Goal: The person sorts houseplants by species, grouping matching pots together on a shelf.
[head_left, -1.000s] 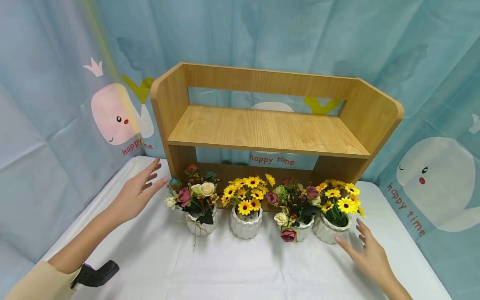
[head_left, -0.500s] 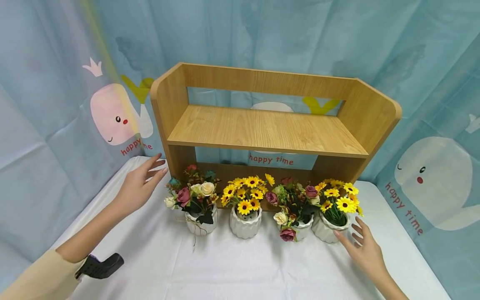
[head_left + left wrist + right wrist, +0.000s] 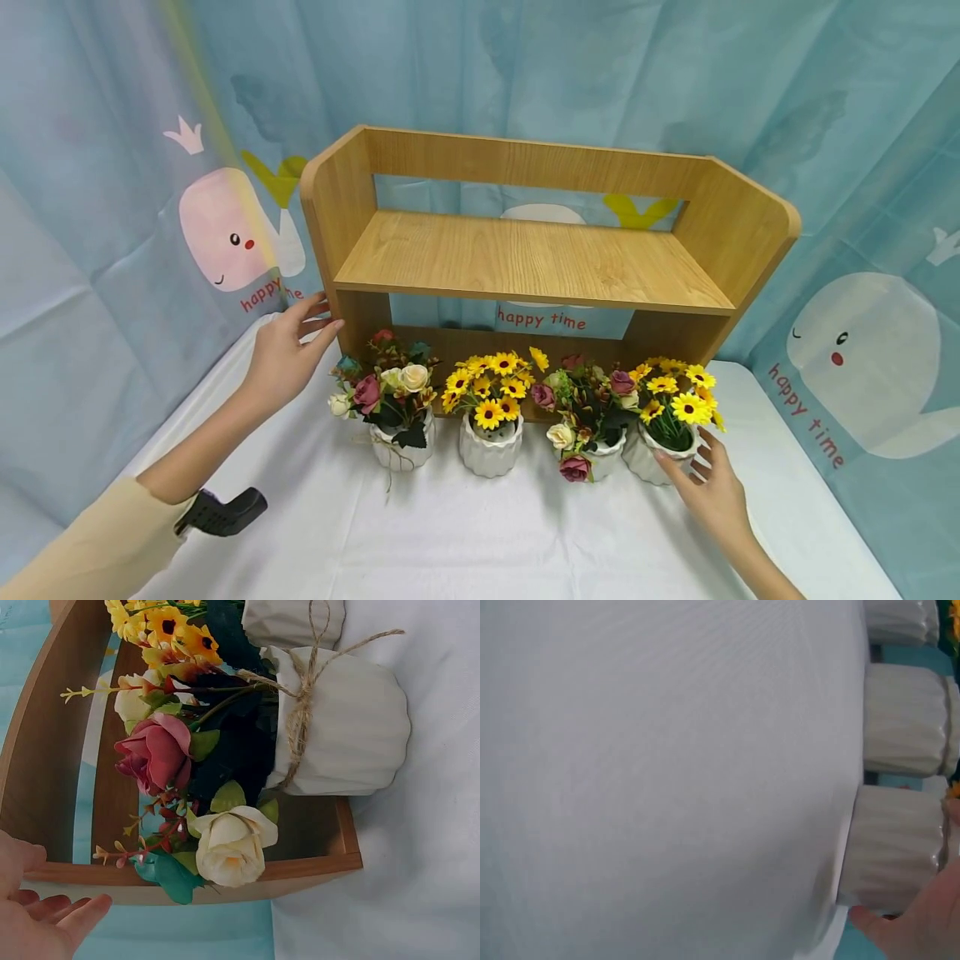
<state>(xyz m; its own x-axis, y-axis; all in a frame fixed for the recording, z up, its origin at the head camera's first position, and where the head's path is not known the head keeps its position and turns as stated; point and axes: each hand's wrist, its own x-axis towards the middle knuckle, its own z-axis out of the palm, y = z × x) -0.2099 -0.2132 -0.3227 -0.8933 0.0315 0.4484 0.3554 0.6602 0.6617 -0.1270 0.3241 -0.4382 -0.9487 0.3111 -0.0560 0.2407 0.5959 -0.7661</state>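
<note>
At the far right of the row stands a white pot of artificial sunflowers [image 3: 660,458]. My right hand [image 3: 716,492] holds this pot, its thumb across the front and its fingers round the right side; the right wrist view shows the hand against the white pot [image 3: 892,847]. My left hand [image 3: 281,354] is at the left side panel of a wooden shelf [image 3: 525,258], touching its front edge with fingers spread loosely. In the left wrist view, the left hand [image 3: 37,907] straddles that panel [image 3: 135,877], close to a pot of artificial roses [image 3: 345,720].
Left of the sunflowers come a rose pot [image 3: 603,462], another sunflower pot [image 3: 491,450] and a rose pot with twine [image 3: 405,450]. They stand on a white tablecloth [image 3: 465,542] before the shelf. A blue curtain [image 3: 525,67] hangs behind.
My left hand has moved right and away from me to the shelf's side panel. My right hand has moved left, closing in round the right sunflower pot. The pots have stayed put.
</note>
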